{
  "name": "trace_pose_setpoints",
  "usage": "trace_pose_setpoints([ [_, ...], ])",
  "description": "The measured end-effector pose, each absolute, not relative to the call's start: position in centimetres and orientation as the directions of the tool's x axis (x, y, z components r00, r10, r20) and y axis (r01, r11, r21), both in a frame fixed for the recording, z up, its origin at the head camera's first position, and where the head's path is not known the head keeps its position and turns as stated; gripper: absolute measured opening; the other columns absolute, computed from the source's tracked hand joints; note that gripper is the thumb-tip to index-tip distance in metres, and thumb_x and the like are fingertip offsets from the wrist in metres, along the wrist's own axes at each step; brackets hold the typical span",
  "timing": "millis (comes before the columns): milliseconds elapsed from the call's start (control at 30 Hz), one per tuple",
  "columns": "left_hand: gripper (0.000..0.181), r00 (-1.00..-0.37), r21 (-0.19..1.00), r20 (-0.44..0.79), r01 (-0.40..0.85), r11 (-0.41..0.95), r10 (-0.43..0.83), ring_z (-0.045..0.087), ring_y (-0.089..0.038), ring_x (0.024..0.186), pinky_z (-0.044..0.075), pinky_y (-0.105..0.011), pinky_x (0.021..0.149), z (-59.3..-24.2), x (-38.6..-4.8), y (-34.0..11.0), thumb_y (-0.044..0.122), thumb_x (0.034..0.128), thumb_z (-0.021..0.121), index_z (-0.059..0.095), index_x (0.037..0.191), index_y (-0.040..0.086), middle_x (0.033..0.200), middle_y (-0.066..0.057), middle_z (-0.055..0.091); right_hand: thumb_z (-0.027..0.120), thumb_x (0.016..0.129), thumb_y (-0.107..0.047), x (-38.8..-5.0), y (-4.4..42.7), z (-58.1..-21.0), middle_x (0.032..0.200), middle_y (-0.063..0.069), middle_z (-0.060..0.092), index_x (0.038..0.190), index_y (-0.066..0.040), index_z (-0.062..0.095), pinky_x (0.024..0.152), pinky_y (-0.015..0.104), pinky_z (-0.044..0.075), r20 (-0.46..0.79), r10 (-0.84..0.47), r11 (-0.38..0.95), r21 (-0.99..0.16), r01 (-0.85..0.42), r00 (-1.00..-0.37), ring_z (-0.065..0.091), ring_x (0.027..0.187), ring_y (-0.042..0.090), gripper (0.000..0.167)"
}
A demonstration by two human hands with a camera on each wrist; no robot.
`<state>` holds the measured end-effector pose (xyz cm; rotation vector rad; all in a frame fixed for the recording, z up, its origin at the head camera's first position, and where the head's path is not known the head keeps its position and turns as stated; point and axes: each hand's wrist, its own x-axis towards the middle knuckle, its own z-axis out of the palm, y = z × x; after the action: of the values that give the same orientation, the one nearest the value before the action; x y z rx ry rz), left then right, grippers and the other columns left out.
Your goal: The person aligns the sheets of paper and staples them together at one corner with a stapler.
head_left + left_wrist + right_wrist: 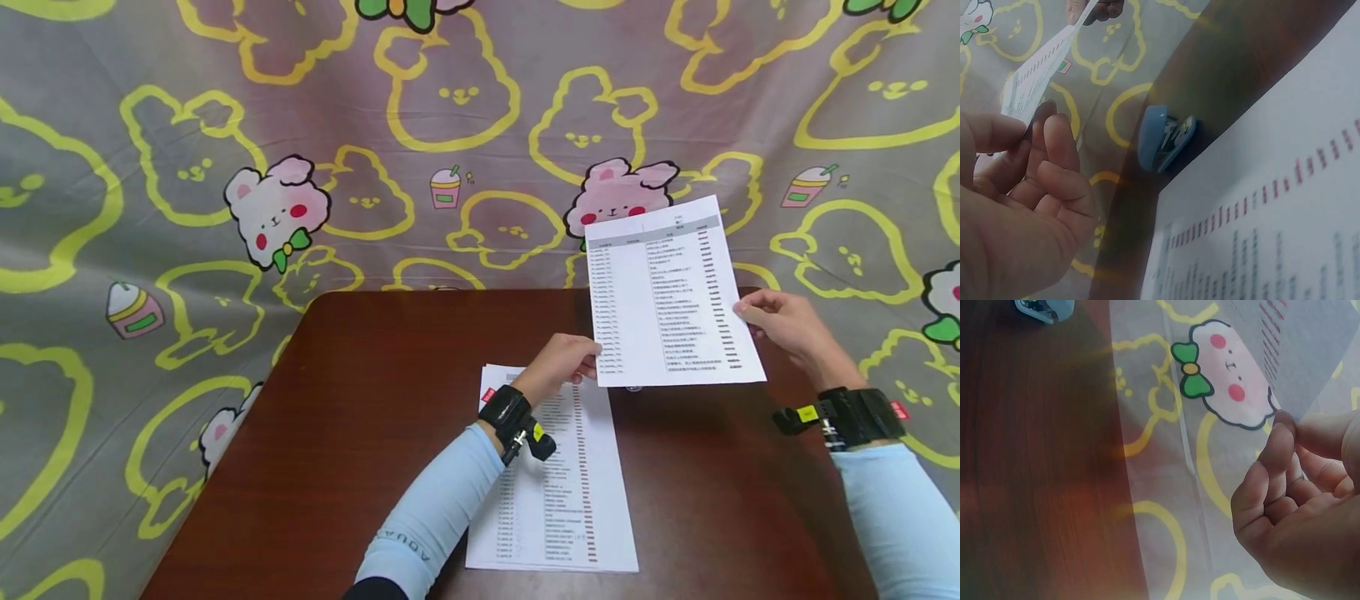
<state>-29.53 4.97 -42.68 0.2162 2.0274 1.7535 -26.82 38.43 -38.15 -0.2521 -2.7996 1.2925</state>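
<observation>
Sheet of white rectangular printed paper [637,308], raised over red-brown wooden table [360,433], pinched at opposite side edges by left hand [558,365] and right hand [789,329]. On tabletop: white printed paper stack [558,521], near small light-blue stapler [1152,137].

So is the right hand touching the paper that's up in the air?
Touching: the right wrist view shows the right hand pinching the raised sheet at its edge.

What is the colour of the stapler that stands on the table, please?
Blue; the stapler shows best in the left wrist view.
</observation>
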Motion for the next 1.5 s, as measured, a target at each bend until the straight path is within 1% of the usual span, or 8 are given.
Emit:
trace_pose_setpoints([
  [267, 0.020, -0.899, 0.973, -0.188, -0.115, 0.201, 0.395, 0.060, -0.015, 0.064, 0.041, -0.024, 0.055, -41.8, -30.0, 2.9, 0.018, 0.0927, 0.058, 0.074, 0.095, 0.005, 0.073, -0.002, 0.066, 0.057, 0.094, -0.052, -27.2, 37.0, -37.6, 0.098, 0.004, 0.064, 0.122, 0.000, 0.057, 0.066, 0.030, 0.049, -0.022, 0.144, 0.608, -0.787, 0.106, -0.989, 0.059, 0.081, 0.021, 0.059],
  [433, 0.021, -0.903, 0.966, -0.186, -0.097, 0.238, 0.388, 0.064, -0.022, 0.070, 0.042, -0.024, 0.056, -41.7, -29.9, 1.6, 0.021, 0.0942, 0.058, 0.074, 0.097, 0.008, 0.077, -0.002, 0.069, 0.058, 0.095, -0.045, -27.7, 36.1, -37.5, 0.094, -0.002, 0.065, 0.120, 0.001, 0.058, 0.065, 0.029, 0.050, -0.022, 0.094, 0.582, -0.810, 0.073, -0.995, 0.060, 0.077, 0.015, 0.052],
  [667, 0.025, -0.891, 0.965, -0.170, -0.064, 0.255, 0.421, 0.065, -0.025, 0.076, 0.043, -0.025, 0.059, -41.6, -30.2, -0.9, 0.025, 0.0955, 0.057, 0.073, 0.104, 0.009, 0.083, -0.004, 0.070, 0.062, 0.094, -0.041, -27.7, 34.5, -37.4, 0.086, -0.011, 0.065, 0.119, 0.003, 0.056, 0.064, 0.027, 0.050, -0.010, 0.062, 0.496, -0.868, 0.039, -0.998, 0.060, 0.074, 0.015, 0.051],
  [800, 0.026, -0.879, 0.958, -0.195, -0.077, 0.275, 0.434, 0.065, -0.025, 0.079, 0.044, -0.028, 0.062, -41.4, -30.1, -3.1, 0.027, 0.0968, 0.057, 0.073, 0.108, 0.009, 0.086, -0.006, 0.069, 0.062, 0.094, -0.040, -27.3, 32.9, -36.9, 0.088, -0.007, 0.067, 0.118, 0.003, 0.058, 0.065, 0.028, 0.051, 0.006, 0.031, 0.491, -0.871, 0.010, -0.999, 0.061, 0.074, 0.017, 0.049],
  [900, 0.027, -0.880, 0.958, -0.208, -0.096, 0.271, 0.426, 0.064, -0.020, 0.075, 0.044, -0.028, 0.063, -41.1, -30.0, -4.3, 0.028, 0.0972, 0.058, 0.072, 0.109, 0.008, 0.087, -0.006, 0.069, 0.063, 0.095, -0.038, -27.3, 31.9, -36.4, 0.091, -0.002, 0.068, 0.116, 0.002, 0.060, 0.065, 0.029, 0.051, 0.024, 0.000, 0.502, -0.865, -0.021, -1.000, 0.062, 0.076, 0.023, 0.046],
  [1000, 0.028, -0.879, 0.961, -0.207, -0.100, 0.258, 0.429, 0.063, -0.018, 0.074, 0.043, -0.027, 0.062, -40.7, -29.8, -4.9, 0.028, 0.0970, 0.058, 0.072, 0.110, 0.007, 0.086, -0.006, 0.068, 0.063, 0.095, -0.036, -27.4, 31.4, -36.0, 0.090, -0.002, 0.068, 0.115, 0.002, 0.061, 0.064, 0.029, 0.050, 0.023, -0.004, 0.490, -0.871, -0.022, -1.000, 0.061, 0.077, 0.027, 0.043],
  [1167, 0.029, -0.870, 0.964, -0.209, -0.105, 0.245, 0.446, 0.064, -0.021, 0.076, 0.040, -0.026, 0.059, -40.2, -29.8, -5.3, 0.028, 0.0973, 0.058, 0.072, 0.111, 0.007, 0.085, -0.005, 0.069, 0.062, 0.096, -0.033, -27.7, 31.3, -35.8, 0.086, -0.008, 0.066, 0.117, 0.003, 0.058, 0.064, 0.027, 0.049, -0.011, -0.030, 0.468, -0.884, -0.004, -0.999, 0.061, 0.075, 0.022, 0.042],
  [1500, 0.029, -0.876, 0.959, -0.193, -0.074, 0.272, 0.442, 0.064, -0.025, 0.079, 0.040, -0.025, 0.059, -39.5, -29.4, -6.2, 0.029, 0.0970, 0.058, 0.073, 0.109, 0.007, 0.086, -0.006, 0.069, 0.063, 0.096, -0.031, -27.4, 30.8, -36.0, 0.086, -0.007, 0.066, 0.116, 0.004, 0.058, 0.062, 0.026, 0.048, -0.020, -0.050, 0.417, -0.909, -0.002, -0.999, 0.058, 0.072, 0.018, 0.041],
])
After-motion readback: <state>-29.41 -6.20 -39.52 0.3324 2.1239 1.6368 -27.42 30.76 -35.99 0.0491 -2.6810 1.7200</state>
